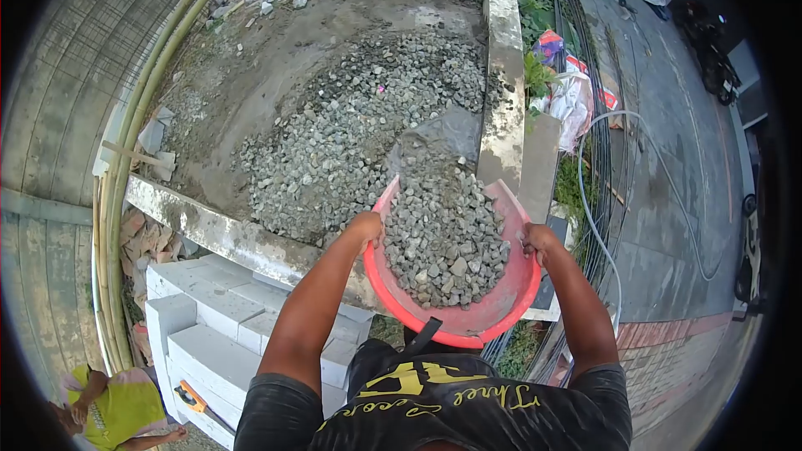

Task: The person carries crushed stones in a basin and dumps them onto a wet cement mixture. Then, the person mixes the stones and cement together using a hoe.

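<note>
1. Your left hand [366, 230] has its fingers curled closed on the left rim of the red scoop [501, 305].
2. Your right hand [539, 240] grips the opposite rim, fingers likewise closed.
3. Between your two sets of fingers, the scoop holds gray gravel [447, 242], its open end facing away from you.
4. Beyond your left fingers spreads the gravel pile [326, 142].
5. White blocks [221, 351] sit below and left of your left fingers; a hose [591, 221] curves right of your right fingers.
</note>
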The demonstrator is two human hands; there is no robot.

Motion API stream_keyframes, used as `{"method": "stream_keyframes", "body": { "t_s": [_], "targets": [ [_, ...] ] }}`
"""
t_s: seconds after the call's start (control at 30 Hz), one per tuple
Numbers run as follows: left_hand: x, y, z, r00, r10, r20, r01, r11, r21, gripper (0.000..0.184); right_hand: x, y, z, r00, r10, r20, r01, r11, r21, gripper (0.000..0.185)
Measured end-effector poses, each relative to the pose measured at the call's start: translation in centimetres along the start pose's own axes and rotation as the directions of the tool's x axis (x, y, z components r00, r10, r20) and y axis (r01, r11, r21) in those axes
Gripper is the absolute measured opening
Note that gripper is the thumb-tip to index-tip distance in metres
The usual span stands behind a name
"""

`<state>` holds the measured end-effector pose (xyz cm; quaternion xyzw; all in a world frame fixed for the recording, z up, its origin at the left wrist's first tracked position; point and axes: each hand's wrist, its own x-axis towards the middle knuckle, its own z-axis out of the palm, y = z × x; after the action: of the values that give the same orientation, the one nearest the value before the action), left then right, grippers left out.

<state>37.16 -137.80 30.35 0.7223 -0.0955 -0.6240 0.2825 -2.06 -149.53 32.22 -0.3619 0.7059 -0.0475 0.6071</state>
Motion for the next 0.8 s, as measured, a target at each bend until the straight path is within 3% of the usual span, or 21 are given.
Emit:
{"method": "stream_keyframes", "body": {
  "t_s": [0.07,0.17,0.23,0.43,0.53,0.6,0.73,0.8],
  "targets": [
    [-0.3,1.7,0.0,0.999,-0.031,0.017,0.030,0.999,0.017,0.018,-0.8,-1.5,-0.3,1.000,-0.011,0.004,0.011,0.999,0.053,0.031],
    [1.1,5.8,-0.1,0.998,0.052,0.029,-0.054,0.997,0.052,0.019,-0.2,-4.5,-2.0,0.999,-0.047,-0.011,0.048,0.990,0.132,0.028],
    [3.2,7.6,-1.0,1.000,-0.009,0.022,0.011,0.995,-0.095,0.019,1.2,-5.1,-2.8,0.997,-0.068,-0.024,0.071,0.984,0.162,0.027],
    [5.1,5.2,-0.2,0.998,0.035,0.052,-0.036,0.999,0.008,0.022,2.8,-4.3,-2.6,0.997,-0.076,0.000,0.075,0.988,0.135,0.028],
    [4.5,4.1,0.6,0.999,0.043,0.005,-0.043,0.998,-0.043,0.022,2.6,-3.8,-1.0,0.996,-0.089,0.021,0.087,0.991,0.099,0.031],
    [4.2,4.8,0.3,0.999,0.046,-0.015,-0.046,0.999,-0.019,0.023,1.8,-3.7,-0.5,0.999,-0.027,-0.030,0.031,0.985,0.171,0.032],
    [3.1,6.0,-0.9,0.997,0.082,-0.003,-0.082,0.997,0.015,0.026,1.1,-5.9,-0.7,0.998,-0.057,-0.030,0.061,0.988,0.144,0.024],
    [1.9,4.8,-2.0,0.999,0.042,-0.001,-0.042,0.998,-0.045,0.027,1.2,-6.1,-1.3,0.998,-0.056,-0.026,0.061,0.969,0.240,0.029]
  ]
}}
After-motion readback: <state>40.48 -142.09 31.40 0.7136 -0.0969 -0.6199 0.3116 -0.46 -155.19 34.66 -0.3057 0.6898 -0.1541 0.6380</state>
